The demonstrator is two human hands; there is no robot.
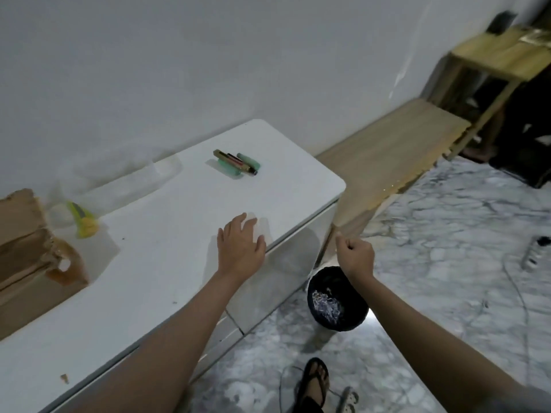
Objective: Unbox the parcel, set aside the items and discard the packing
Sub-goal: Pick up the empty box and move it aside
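A clear plastic sheet [277, 272] hangs over the front edge of the white table [155, 263]. My left hand [240, 245] lies on its top edge, fingers spread and curled over it. My right hand [356, 254] is closed in a fist just off the table's corner and pinches the sheet's right corner. Below it, on the floor, stands a black bin [338, 299] with shredded paper inside. A torn cardboard box [26, 257] lies at the table's left. Several pens and a green item [238, 163] lie together at the far right of the table.
A yellow utility knife [83, 219] lies beside the box, with crumpled clear wrap [119, 180] against the wall behind it. A wooden board [387, 162] and wooden shelf [501, 58] stand right of the table. My sandalled foot [314, 380] and cables [518, 293] are on the marble floor.
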